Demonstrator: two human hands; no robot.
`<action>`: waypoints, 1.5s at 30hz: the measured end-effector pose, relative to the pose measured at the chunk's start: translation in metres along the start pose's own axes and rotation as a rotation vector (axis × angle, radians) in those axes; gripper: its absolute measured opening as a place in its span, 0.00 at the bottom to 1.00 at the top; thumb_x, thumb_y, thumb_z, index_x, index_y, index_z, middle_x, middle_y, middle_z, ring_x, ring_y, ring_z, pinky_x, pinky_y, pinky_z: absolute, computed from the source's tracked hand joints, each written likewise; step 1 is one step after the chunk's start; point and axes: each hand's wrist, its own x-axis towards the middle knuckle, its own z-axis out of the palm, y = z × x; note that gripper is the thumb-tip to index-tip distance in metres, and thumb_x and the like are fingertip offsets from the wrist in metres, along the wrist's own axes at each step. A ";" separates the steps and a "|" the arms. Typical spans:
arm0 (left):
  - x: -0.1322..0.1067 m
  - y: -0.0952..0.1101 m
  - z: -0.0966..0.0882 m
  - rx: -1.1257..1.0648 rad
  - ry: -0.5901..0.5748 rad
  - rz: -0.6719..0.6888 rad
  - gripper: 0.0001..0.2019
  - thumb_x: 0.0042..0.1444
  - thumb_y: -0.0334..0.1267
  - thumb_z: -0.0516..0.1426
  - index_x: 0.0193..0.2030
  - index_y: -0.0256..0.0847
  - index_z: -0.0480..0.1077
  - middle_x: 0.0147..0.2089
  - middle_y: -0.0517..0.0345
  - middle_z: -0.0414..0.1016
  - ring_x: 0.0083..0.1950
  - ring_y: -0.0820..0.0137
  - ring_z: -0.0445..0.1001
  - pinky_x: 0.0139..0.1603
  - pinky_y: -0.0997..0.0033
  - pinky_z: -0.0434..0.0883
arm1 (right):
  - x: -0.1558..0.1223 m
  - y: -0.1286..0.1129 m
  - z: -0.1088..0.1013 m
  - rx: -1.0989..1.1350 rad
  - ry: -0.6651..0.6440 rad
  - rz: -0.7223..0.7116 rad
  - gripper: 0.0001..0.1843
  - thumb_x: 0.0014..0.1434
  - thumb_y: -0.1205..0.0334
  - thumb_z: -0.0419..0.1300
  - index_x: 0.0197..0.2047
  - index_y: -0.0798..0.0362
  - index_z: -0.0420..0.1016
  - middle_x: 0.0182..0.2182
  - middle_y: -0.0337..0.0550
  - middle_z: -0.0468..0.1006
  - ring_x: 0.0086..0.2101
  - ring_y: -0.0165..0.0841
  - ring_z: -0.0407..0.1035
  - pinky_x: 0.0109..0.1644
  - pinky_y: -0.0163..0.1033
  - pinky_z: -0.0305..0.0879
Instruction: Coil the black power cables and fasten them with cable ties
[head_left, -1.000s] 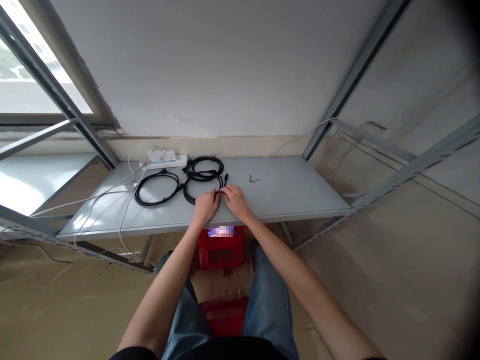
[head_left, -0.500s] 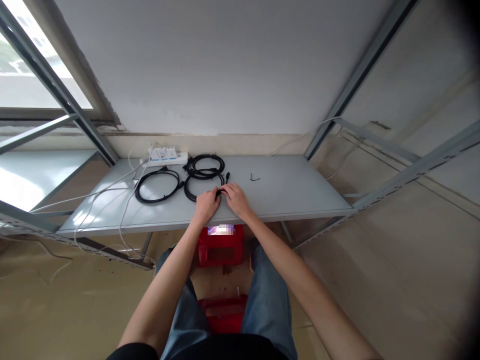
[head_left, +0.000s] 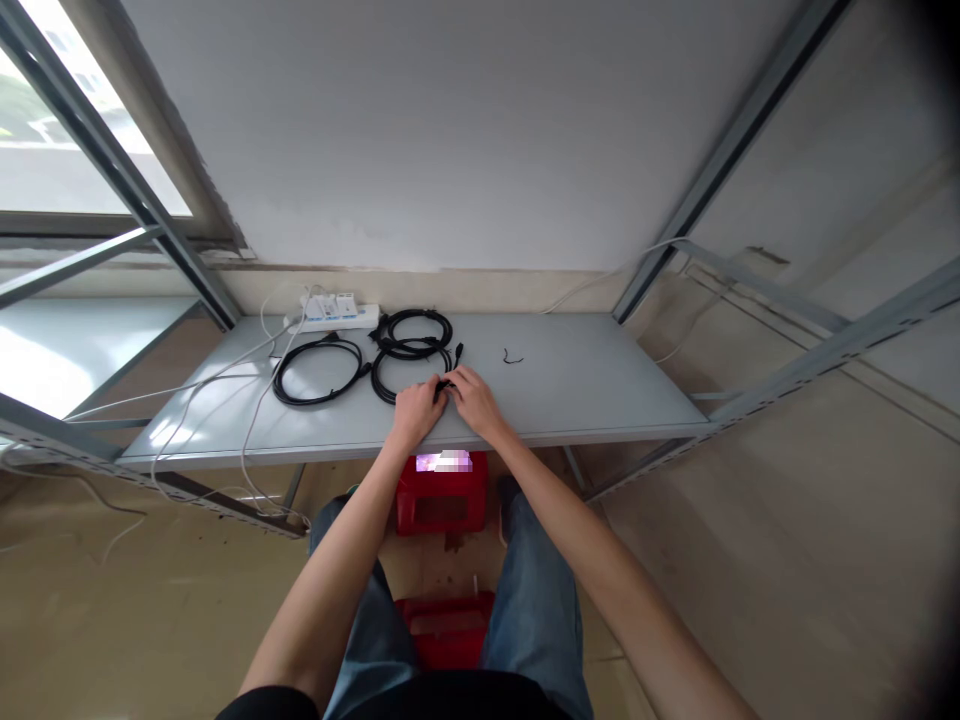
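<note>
A coiled black cable (head_left: 381, 385) lies near the front edge of the grey shelf, its plug end (head_left: 459, 352) sticking up behind my fingers. My left hand (head_left: 418, 408) grips the near side of this coil with curled fingers. Right beside it, my right hand (head_left: 471, 398) pinches the same spot, the fingertips of both almost meeting. Whatever small part sits between the fingertips is mostly hidden. Behind is another black coil (head_left: 420, 314), overlapping the held one. To the left lies a third coiled cable (head_left: 300, 402). A short black twist tie (head_left: 513, 358) rests to the right.
A white power strip (head_left: 337, 320) with adapters stands at the back left of the shelf (head_left: 592, 390). White cords (head_left: 187, 395) run across the shelf's left side and hang over its front. Below are a red stool (head_left: 441, 505) and metal frame posts (head_left: 660, 240) at the sides.
Both hands stay at the same part of the coil, with only slight finger movement. The whole view has shifted a little; the other coils and the tie lie as before.
</note>
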 end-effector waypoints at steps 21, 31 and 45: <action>0.000 0.000 0.002 0.037 0.013 0.030 0.17 0.74 0.45 0.48 0.60 0.44 0.73 0.48 0.44 0.84 0.49 0.50 0.83 0.47 0.59 0.70 | -0.004 -0.003 0.000 -0.140 -0.008 0.030 0.13 0.74 0.68 0.58 0.54 0.48 0.81 0.46 0.47 0.78 0.47 0.40 0.74 0.51 0.43 0.71; 0.000 0.001 0.002 0.049 -0.003 0.013 0.18 0.75 0.44 0.48 0.61 0.43 0.73 0.48 0.42 0.85 0.49 0.50 0.83 0.49 0.59 0.70 | -0.003 -0.006 0.000 -0.275 -0.008 0.047 0.08 0.76 0.63 0.58 0.48 0.49 0.81 0.45 0.49 0.79 0.48 0.42 0.74 0.50 0.44 0.70; 0.001 -0.002 0.004 0.033 0.021 0.052 0.18 0.75 0.46 0.49 0.59 0.45 0.74 0.47 0.43 0.85 0.48 0.50 0.83 0.47 0.60 0.69 | -0.003 -0.012 -0.005 -0.232 -0.043 0.084 0.11 0.78 0.58 0.56 0.49 0.49 0.80 0.48 0.48 0.79 0.43 0.39 0.75 0.41 0.39 0.65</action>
